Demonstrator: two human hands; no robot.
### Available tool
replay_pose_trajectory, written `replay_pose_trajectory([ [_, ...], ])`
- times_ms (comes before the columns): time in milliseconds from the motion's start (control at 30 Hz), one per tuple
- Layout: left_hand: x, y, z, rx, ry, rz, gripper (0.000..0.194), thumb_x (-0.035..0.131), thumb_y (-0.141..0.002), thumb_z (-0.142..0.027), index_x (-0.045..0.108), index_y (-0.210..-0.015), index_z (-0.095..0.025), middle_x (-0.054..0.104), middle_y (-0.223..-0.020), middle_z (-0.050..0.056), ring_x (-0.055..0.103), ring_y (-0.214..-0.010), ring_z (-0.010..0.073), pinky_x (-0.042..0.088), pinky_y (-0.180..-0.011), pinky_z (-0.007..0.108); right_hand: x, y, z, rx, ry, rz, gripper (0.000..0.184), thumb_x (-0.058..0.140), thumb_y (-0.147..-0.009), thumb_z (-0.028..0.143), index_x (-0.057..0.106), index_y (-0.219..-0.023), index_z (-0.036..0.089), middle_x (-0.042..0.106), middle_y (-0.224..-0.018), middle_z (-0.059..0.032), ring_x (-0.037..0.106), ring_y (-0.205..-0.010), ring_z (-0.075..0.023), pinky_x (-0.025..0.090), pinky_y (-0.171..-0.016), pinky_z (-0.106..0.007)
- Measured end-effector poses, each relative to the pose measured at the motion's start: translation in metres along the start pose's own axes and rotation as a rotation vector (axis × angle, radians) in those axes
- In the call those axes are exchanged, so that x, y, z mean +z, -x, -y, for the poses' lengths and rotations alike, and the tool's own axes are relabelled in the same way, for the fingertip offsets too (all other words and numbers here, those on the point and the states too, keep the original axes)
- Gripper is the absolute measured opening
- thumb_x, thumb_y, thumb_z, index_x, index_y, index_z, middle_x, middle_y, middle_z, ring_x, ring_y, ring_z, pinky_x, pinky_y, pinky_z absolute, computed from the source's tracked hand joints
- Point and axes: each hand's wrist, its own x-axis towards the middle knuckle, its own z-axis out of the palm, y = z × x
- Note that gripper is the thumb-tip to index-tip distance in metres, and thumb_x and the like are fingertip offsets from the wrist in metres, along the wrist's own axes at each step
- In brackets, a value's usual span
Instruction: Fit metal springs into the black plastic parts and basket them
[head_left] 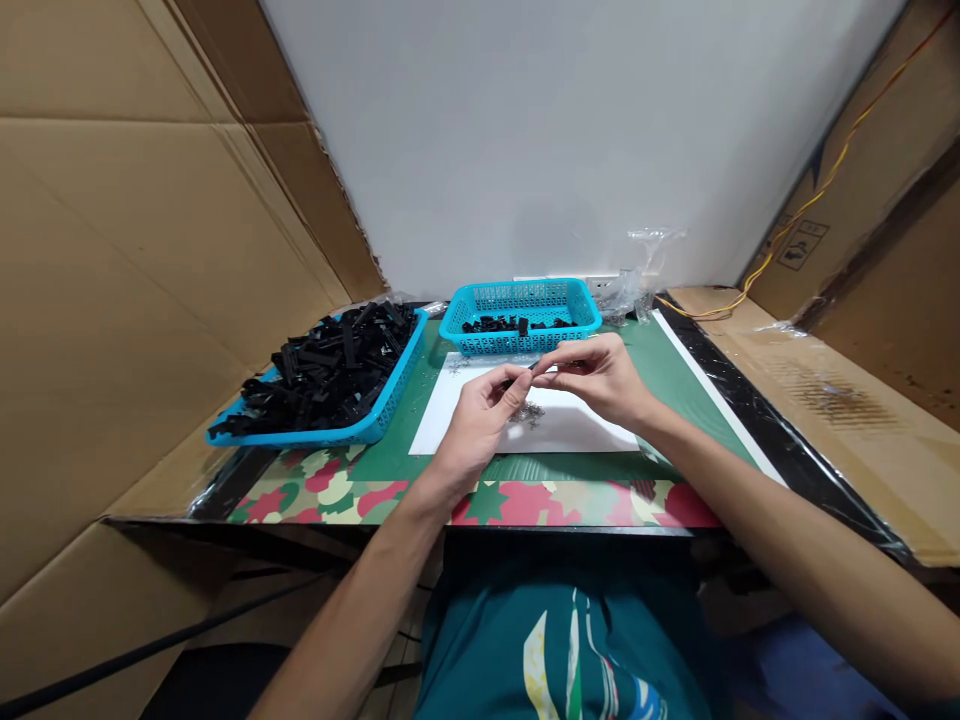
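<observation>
My left hand (480, 412) is closed in a pinch on a small black piece (533, 367), most of which the fingers hide. The fingertips of my right hand (596, 375) are pinched together against the same spot; whatever is between them is too small to make out. Both hands are above a white sheet (442, 420). Below the fingers, a loose heap of tiny metal parts (527, 413) lies on the sheet.
At the left, a blue basket (386, 405) is heaped with black plastic strips (349, 360). Another blue basket (521, 345) behind my hands holds several small black pieces (495, 325). Clear plastic wrap (630, 290) lies by the wall; cardboard (150, 200) flanks the table.
</observation>
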Motion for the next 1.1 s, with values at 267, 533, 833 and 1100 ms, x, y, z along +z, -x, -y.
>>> replay_pose_trajectory([
  [267, 0.006, 0.0, 0.007, 0.013, 0.034, -0.036, 0.036, 0.067, -0.098, -0.053, 0.066, -0.091, -0.018, 0.046, -0.071, -0.003, 0.041, -0.066, 0.0114, 0.033, -0.06, 0.023, 0.004, -0.001, -0.002, 0.091, 0.022, -0.057, 0.033, 0.095, -0.07, 0.046, 0.079, -0.075, 0.018, 0.05, -0.055, 0.0064, 0.031, -0.051, -0.0075, 0.024, -0.048, -0.027],
  [533, 0.002, 0.002, 0.006, 0.043, 0.006, -0.13, 0.035, 0.072, -0.095, -0.049, 0.061, -0.084, -0.018, 0.043, -0.068, -0.004, 0.036, -0.061, 0.0103, 0.027, -0.055, 0.023, 0.013, 0.008, 0.006, -0.118, 0.341, -0.089, 0.025, 0.078, -0.093, 0.042, 0.08, -0.086, 0.018, 0.057, -0.059, 0.0029, 0.034, -0.054, -0.0103, 0.028, -0.051, -0.028],
  [833, 0.001, -0.003, 0.015, 0.083, -0.094, -0.207, 0.029, 0.065, -0.099, -0.045, 0.063, -0.088, -0.019, 0.051, -0.074, -0.002, 0.042, -0.065, 0.0115, 0.034, -0.06, 0.025, 0.027, 0.02, -0.004, -0.289, 0.737, -0.074, 0.023, 0.06, -0.1, 0.023, 0.083, -0.099, 0.017, 0.068, -0.063, -0.0003, 0.047, -0.053, -0.011, 0.038, -0.056, -0.027],
  [1100, 0.002, -0.002, 0.016, 0.093, -0.145, -0.222, 0.03, 0.062, -0.101, -0.047, 0.061, -0.09, -0.019, 0.052, -0.075, -0.002, 0.042, -0.064, 0.0121, 0.033, -0.06, 0.026, 0.033, 0.017, 0.001, -0.078, 0.41, -0.169, 0.023, 0.072, -0.095, 0.036, 0.085, -0.092, 0.017, 0.047, -0.053, 0.0051, 0.033, -0.05, -0.0102, 0.03, -0.05, -0.028],
])
